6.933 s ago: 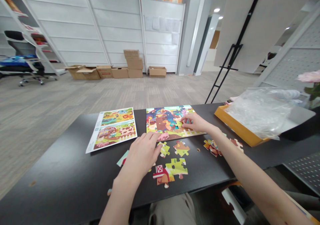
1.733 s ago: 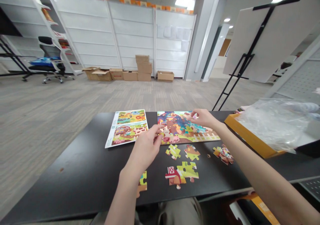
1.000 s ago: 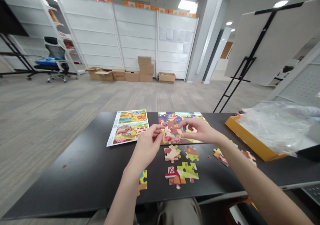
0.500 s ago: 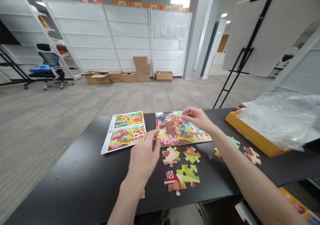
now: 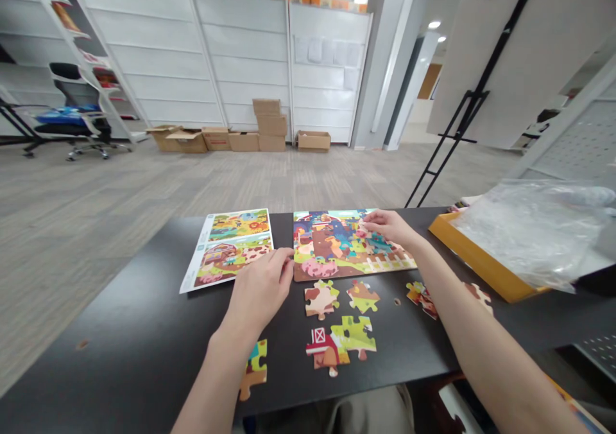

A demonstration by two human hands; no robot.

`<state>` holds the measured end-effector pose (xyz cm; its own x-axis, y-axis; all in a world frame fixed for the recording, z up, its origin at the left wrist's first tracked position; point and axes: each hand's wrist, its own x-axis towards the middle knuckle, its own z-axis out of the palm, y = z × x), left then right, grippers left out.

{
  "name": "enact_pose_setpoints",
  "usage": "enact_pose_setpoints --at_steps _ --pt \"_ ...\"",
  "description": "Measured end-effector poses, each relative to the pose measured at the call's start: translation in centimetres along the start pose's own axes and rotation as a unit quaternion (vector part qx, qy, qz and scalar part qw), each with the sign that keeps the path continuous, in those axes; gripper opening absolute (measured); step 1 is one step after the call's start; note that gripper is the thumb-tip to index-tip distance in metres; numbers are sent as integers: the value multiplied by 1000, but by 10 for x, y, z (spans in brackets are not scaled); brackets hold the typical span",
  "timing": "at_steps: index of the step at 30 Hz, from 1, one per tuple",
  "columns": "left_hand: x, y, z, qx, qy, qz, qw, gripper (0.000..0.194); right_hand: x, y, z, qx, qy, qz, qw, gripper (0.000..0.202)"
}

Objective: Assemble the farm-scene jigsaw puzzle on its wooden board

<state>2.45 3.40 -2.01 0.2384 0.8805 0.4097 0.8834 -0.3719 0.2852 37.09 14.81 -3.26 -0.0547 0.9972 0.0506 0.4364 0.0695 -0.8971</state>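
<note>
Sheet on table left of puzzle board, loose pieces before board, box right.

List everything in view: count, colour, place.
table: one, black, foreground
puzzle board: one, multicoloured, table's far side
picture sheet: one, multicoloured, left of board
loose pieces: several, multicoloured, nearer than board
box: one, yellow, table's right
plastic: one heap, clear, on box
cardboard boxes: several, brown, before shelving
shelving: several, white, back
chair: one, mostly black, far left
easel: one, black, right background
pillar: one, grey, back
floor: one, grey, behind table
trousers: one pair, grey, below table
left hand: one, bare, left of board
right hand: one, bare, pinching puzzle piece
</note>
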Motion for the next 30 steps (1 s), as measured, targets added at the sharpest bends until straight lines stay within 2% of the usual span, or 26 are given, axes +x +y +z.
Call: enact_pose_setpoints --at_steps 3,10,15,19,26,30 --pt "-3 1 0 -2 5 0 1000 20 6 7 2 18 -11 -11 1000 43" --pt "1 2 -1 -7 -1 -10 1000 21 13 21 4 2 8 -23 1000 40" --pt "2 6 1 -8 -8 -5 1000 20 8 18 8 -114 28 -112 987 26" --pt "2 7 0 -11 -10 -2 1000 19 6 15 8 -167 26 -124 978 22" --pt "1 6 -2 -13 -15 0 1000 19 10 16 9 -20 2 -93 995 29" --pt "0 6 -1 -11 -20 -1 1000 19 9 15 8 -28 -5 -96 995 29"
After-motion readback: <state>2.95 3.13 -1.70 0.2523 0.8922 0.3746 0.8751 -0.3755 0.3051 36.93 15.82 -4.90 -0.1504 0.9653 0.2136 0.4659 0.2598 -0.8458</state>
